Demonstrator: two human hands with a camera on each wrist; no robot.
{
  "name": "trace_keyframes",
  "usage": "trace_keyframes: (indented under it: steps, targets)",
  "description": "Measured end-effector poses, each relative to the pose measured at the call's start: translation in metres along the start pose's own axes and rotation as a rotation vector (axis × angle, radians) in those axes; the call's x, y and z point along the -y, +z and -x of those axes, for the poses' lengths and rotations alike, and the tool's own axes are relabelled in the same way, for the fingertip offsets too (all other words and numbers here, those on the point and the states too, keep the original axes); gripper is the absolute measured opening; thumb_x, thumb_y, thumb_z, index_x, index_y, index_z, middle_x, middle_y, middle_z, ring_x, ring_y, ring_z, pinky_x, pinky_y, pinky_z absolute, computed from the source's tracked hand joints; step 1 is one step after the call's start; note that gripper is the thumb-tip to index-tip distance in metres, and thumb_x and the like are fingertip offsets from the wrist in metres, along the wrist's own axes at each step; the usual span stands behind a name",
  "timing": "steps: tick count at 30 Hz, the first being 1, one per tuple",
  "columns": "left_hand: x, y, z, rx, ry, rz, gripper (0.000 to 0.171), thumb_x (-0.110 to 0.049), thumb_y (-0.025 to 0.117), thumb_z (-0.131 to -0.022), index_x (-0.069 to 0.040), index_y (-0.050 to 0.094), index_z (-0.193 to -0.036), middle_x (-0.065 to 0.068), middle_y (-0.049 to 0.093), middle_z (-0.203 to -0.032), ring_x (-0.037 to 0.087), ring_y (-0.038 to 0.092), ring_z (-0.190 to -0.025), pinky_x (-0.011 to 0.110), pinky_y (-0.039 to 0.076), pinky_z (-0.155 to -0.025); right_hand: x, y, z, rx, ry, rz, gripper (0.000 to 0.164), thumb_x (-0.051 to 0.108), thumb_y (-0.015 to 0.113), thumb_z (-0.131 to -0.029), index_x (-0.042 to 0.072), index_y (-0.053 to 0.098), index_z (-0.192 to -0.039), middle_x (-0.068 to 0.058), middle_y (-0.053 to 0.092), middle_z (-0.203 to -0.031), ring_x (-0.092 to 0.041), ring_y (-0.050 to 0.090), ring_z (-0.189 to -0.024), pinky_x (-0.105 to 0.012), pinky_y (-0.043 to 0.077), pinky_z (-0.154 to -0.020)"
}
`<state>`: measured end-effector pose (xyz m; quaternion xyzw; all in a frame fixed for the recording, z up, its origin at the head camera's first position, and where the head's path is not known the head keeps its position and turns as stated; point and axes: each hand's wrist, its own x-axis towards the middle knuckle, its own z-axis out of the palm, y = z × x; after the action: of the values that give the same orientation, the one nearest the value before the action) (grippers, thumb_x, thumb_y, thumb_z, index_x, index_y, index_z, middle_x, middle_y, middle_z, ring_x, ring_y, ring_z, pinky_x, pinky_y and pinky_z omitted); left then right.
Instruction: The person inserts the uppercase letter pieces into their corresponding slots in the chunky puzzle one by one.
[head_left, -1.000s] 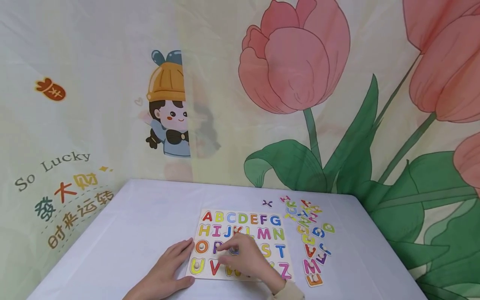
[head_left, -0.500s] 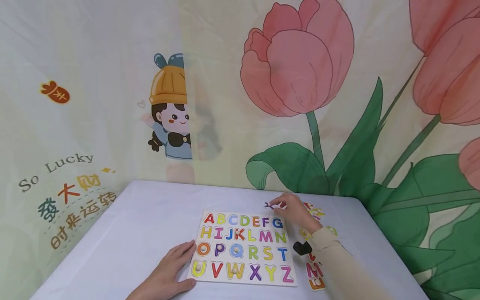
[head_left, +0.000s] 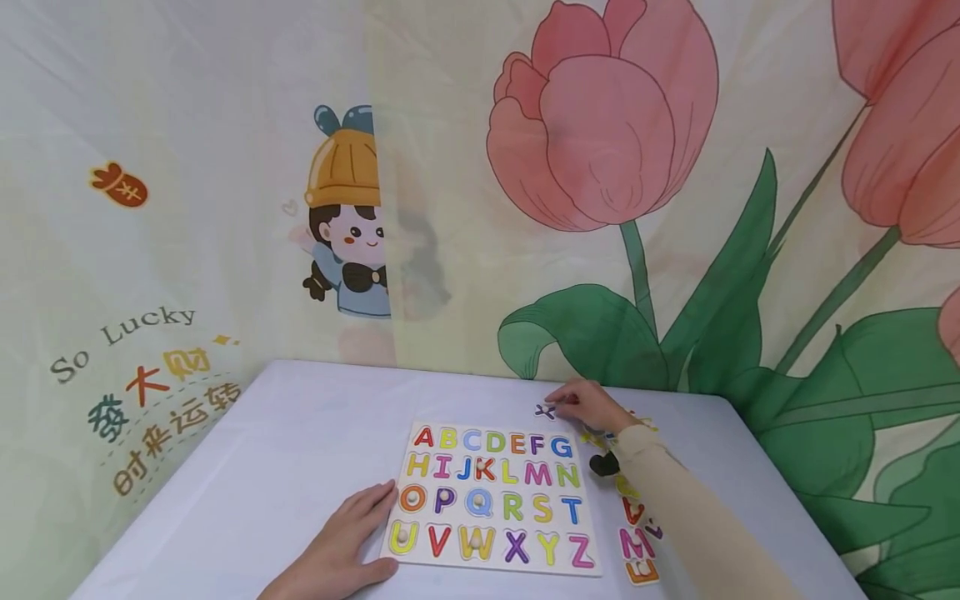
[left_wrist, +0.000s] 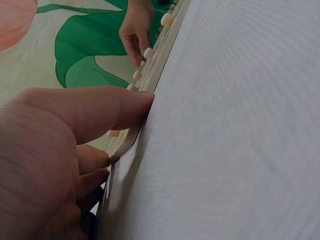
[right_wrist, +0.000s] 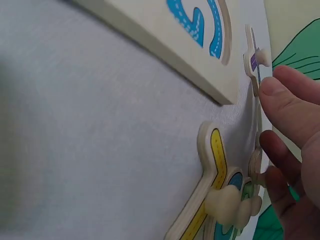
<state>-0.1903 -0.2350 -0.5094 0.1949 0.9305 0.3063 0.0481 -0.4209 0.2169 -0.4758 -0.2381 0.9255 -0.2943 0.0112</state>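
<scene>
Purple X-like piece, head view: it's lying beyond the letter board, sleeve covering loose letters. Left wrist: left hand is bracing the board's corner, fingers extended, some tips hiding. Right wrist: right hand is hovering, unclosed, beside the knob, contact unclear; an off-centre pinch could be tipping it.

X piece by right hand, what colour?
X piece is purple; clearest in the right wrist view.

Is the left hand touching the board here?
Touching. In the left wrist view, the left hand has its thumb tip on the edge of the board, with no gap showing.
</scene>
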Motion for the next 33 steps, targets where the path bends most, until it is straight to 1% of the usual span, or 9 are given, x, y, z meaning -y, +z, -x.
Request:
trace_keyframes:
  steps: [4, 7, 11, 14, 18, 22, 26, 29, 33]
  targets:
    - [0.0, 0.001, -0.001, -0.002, -0.004, -0.005, 0.098, -0.056, 0.078, -0.088, -0.009, 0.04, -0.164, 0.007, 0.033, -0.172, 0.037, 0.03, -0.156, 0.069, 0.035, -0.117, 0.002, 0.001, -0.007, 0.013, -0.017, 0.015, 0.024, 0.008, 0.076, -0.098, 0.012, 0.082, -0.121, 0.0, 0.073, -0.11, -0.016, 0.055, -0.091, -0.029, 0.048, -0.078]
    - [0.001, 0.001, -0.001, -0.007, 0.003, -0.013, 0.097, -0.056, 0.078, -0.088, -0.01, 0.04, -0.165, 0.006, 0.034, -0.172, 0.036, 0.031, -0.155, 0.069, 0.036, -0.117, 0.003, 0.003, -0.013, 0.015, -0.02, 0.022, 0.02, 0.008, 0.077, -0.097, 0.014, 0.084, -0.115, 0.001, 0.074, -0.107, -0.014, 0.06, -0.094, -0.03, 0.052, -0.082]
    - [0.001, 0.002, -0.001, -0.002, -0.006, -0.002, 0.098, -0.057, 0.078, -0.088, -0.011, 0.04, -0.165, 0.004, 0.033, -0.173, 0.035, 0.03, -0.156, 0.069, 0.035, -0.118, 0.002, 0.006, -0.019, 0.019, 0.003, 0.027, 0.015, 0.008, 0.08, -0.095, 0.015, 0.086, -0.107, 0.005, 0.073, -0.1, -0.012, 0.064, -0.096, -0.03, 0.053, -0.083]
    - [0.001, 0.001, -0.001, -0.005, -0.007, 0.005, 0.098, -0.057, 0.079, -0.088, -0.011, 0.04, -0.165, 0.004, 0.033, -0.173, 0.035, 0.029, -0.156, 0.069, 0.034, -0.118, 0.001, 0.007, -0.02, 0.023, 0.014, 0.028, 0.014, 0.009, 0.081, -0.094, 0.016, 0.087, -0.105, 0.006, 0.073, -0.098, -0.012, 0.064, -0.095, -0.03, 0.053, -0.083]
    - [0.0, 0.001, 0.0, -0.013, -0.006, 0.0, 0.098, -0.056, 0.079, -0.088, -0.011, 0.04, -0.165, 0.003, 0.033, -0.173, 0.034, 0.03, -0.157, 0.068, 0.034, -0.118, 0.001, 0.009, -0.021, 0.008, 0.021, 0.03, 0.012, 0.011, 0.081, -0.094, 0.016, 0.087, -0.103, 0.006, 0.074, -0.098, -0.013, 0.065, -0.096, -0.033, 0.053, -0.085]
    - [-0.001, 0.001, -0.001, -0.006, -0.014, -0.004, 0.098, -0.056, 0.079, -0.087, -0.01, 0.04, -0.165, 0.004, 0.033, -0.173, 0.035, 0.029, -0.157, 0.068, 0.034, -0.118, 0.006, 0.008, -0.019, -0.017, 0.033, 0.049, 0.012, 0.011, 0.081, -0.094, 0.016, 0.087, -0.103, 0.005, 0.076, -0.101, -0.015, 0.068, -0.099, -0.036, 0.056, -0.089]
    - [-0.001, 0.001, 0.0, -0.016, -0.004, -0.02, 0.098, -0.055, 0.079, -0.087, -0.009, 0.04, -0.164, 0.005, 0.034, -0.172, 0.035, 0.03, -0.156, 0.067, 0.036, -0.118, 0.017, 0.007, -0.012, -0.048, 0.048, 0.064, 0.012, 0.011, 0.081, -0.094, 0.015, 0.087, -0.104, 0.004, 0.077, -0.103, -0.016, 0.068, -0.099, -0.036, 0.058, -0.088]
    - [-0.002, 0.001, 0.002, -0.035, 0.021, -0.044, 0.097, -0.053, 0.08, -0.088, -0.008, 0.042, -0.163, 0.006, 0.035, -0.171, 0.035, 0.032, -0.155, 0.066, 0.037, -0.117, 0.027, 0.008, -0.003, -0.072, 0.074, 0.064, 0.011, 0.013, 0.082, -0.094, 0.016, 0.087, -0.103, 0.005, 0.076, -0.1, -0.015, 0.066, -0.095, -0.035, 0.057, -0.085]
    - [-0.002, 0.001, 0.002, -0.048, 0.048, -0.067, 0.095, -0.052, 0.08, -0.088, -0.006, 0.043, -0.163, 0.008, 0.037, -0.17, 0.036, 0.034, -0.153, 0.066, 0.039, -0.115, 0.036, 0.016, 0.012, -0.098, 0.128, 0.087, 0.009, 0.017, 0.083, -0.094, 0.018, 0.086, -0.103, 0.008, 0.074, -0.095, -0.011, 0.061, -0.087, -0.03, 0.054, -0.08]
